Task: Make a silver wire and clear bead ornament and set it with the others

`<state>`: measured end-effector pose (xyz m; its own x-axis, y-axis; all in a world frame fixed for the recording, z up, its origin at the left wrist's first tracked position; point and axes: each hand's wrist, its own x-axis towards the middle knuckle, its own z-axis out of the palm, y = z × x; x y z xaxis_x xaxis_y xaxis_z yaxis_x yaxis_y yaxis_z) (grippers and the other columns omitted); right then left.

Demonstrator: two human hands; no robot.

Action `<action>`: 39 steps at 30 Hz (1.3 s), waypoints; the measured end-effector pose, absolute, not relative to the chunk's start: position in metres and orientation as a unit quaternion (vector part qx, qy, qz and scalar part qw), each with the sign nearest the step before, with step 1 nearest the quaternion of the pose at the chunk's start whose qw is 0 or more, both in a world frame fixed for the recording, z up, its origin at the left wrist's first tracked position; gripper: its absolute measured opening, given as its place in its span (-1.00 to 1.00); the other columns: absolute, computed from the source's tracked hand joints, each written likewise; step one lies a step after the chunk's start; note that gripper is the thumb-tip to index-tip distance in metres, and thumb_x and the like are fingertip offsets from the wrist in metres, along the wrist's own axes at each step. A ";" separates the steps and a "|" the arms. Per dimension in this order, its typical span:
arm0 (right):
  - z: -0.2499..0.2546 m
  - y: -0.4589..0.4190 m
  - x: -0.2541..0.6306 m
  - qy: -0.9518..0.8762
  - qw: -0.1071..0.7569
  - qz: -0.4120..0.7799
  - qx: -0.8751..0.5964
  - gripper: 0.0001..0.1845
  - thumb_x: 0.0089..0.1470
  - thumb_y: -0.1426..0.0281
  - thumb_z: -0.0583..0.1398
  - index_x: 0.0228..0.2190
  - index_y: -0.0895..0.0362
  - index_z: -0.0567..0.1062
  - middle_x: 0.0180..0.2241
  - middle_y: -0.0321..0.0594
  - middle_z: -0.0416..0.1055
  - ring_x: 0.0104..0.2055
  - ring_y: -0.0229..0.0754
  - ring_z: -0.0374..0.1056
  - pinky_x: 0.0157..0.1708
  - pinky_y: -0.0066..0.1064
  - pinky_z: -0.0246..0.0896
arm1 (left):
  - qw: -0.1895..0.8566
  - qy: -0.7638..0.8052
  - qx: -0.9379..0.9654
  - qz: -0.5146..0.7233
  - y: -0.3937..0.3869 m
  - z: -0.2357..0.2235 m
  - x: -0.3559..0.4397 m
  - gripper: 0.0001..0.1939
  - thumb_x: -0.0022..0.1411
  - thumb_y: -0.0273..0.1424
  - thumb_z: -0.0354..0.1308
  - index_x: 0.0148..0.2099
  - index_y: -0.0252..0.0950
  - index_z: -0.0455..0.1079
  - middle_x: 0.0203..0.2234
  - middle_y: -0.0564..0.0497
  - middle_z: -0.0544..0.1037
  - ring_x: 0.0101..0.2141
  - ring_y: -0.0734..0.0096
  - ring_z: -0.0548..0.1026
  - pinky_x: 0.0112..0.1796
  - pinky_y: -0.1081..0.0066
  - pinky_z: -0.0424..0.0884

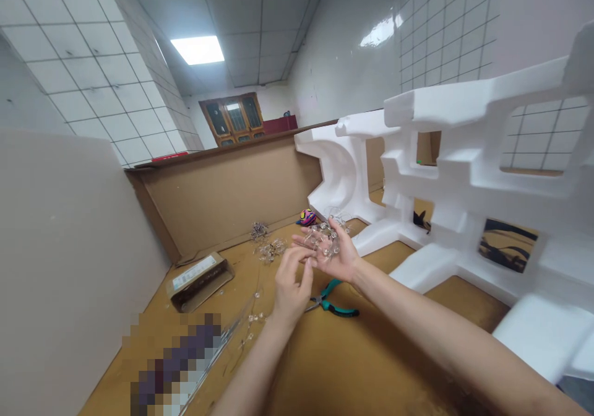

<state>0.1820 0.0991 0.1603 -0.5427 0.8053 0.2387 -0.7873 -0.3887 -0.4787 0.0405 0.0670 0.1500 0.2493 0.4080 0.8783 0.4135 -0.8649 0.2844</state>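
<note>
My right hand (342, 260) is turned palm up and cupped around a loose bunch of clear beads on thin wires (327, 242). Against its palm and fingers rests my left hand (291, 280), with its fingers curled in and the thumb close to them. Whatever the left fingertips pinch is too small to make out. Below the hands lie pliers with green and black handles (341, 309), their jaws partly hidden by my left hand. Just beyond the fingers is a pile of similar clear wired beads (273, 250), with a darker pile (258, 230) behind it.
An open small cardboard box (202, 280) lies to the left. Thin wires (223, 342) and loose beads are nearer me, beside a pixelated patch. White foam packing (455, 187) rises on the right. A cardboard wall (232, 193) and a colourful small object (307, 217) are at the back.
</note>
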 end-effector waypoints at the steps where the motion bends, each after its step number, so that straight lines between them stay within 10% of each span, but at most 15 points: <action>1: 0.159 0.098 0.180 -0.274 0.479 0.834 -0.001 -0.45 0.02 0.01 0.00 -0.20 0.20 0.40 -0.20 -0.04 0.46 -0.16 -0.09 0.37 -0.12 -0.18 0.20 | 0.018 -0.266 -0.789 -0.553 0.067 0.150 0.041 -0.82 0.19 -0.48 -0.03 -0.16 -0.24 0.30 -0.22 -0.06 0.42 -0.15 0.32 0.37 -0.11 0.25 0.31; 8: 0.144 0.089 0.164 -0.210 0.485 0.849 -0.013 -0.34 -0.11 -0.15 0.01 -0.34 0.20 0.43 -0.42 -0.11 0.46 -0.21 -0.04 0.35 -0.14 -0.12 0.19 | 0.047 -0.332 -0.834 -0.438 0.070 0.159 0.042 -0.12 -0.07 -0.29 0.24 0.23 -0.21 -0.15 0.21 -0.17 -0.04 0.17 0.08 0.02 0.09 0.07 0.09; 12: 0.133 0.086 0.153 -0.190 0.448 0.873 -0.048 -0.33 -0.18 -0.21 0.01 -0.49 0.17 0.39 -0.50 -0.12 0.43 -0.19 0.03 0.33 -0.14 -0.06 0.16 | 0.020 -0.359 -0.862 -0.359 0.084 0.168 0.042 -0.21 -0.01 -0.28 0.18 0.22 -0.12 -0.10 0.19 -0.07 0.05 0.12 0.16 0.14 0.05 0.17 0.19; 20: 0.114 0.073 0.143 -0.266 0.399 0.877 0.022 -0.08 -0.14 -0.25 -0.13 -0.12 0.29 0.35 -0.06 0.11 0.32 0.04 0.10 0.16 -0.02 0.13 -0.08 | -0.021 -0.403 -0.885 -0.231 0.121 0.183 0.031 -0.36 -0.04 -0.25 0.18 0.11 -0.11 0.08 -0.02 -0.01 0.27 -0.11 0.25 0.38 -0.14 0.30 0.36; 27: 0.069 0.039 0.158 -0.333 0.363 0.870 -0.029 -0.45 0.12 0.15 -0.07 -0.06 0.30 0.34 -0.03 0.09 0.30 -0.03 0.06 0.24 -0.06 0.01 0.02 | 0.060 -0.501 -0.856 -0.110 0.175 0.194 -0.005 -0.32 -0.09 -0.11 0.17 0.09 -0.15 0.11 -0.03 -0.06 0.25 -0.10 0.18 0.38 -0.12 0.29 0.32; 39: 0.051 0.026 0.171 -0.282 0.431 0.855 -0.068 -0.60 0.02 0.25 0.11 -0.13 0.19 0.45 -0.23 -0.06 0.43 -0.25 -0.11 0.34 -0.27 -0.32 0.14 | 0.062 -0.647 -0.760 -0.025 0.254 0.190 -0.103 -0.21 -0.17 -0.09 0.22 0.12 -0.16 0.09 0.02 -0.12 0.24 -0.03 0.09 0.34 -0.09 0.28 0.28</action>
<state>0.1705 0.0259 0.0507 -0.6200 0.7743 0.1267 -0.6980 -0.4706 -0.5397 -0.1026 0.2544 0.1895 0.1619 0.9797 0.1180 0.9859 -0.1556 -0.0609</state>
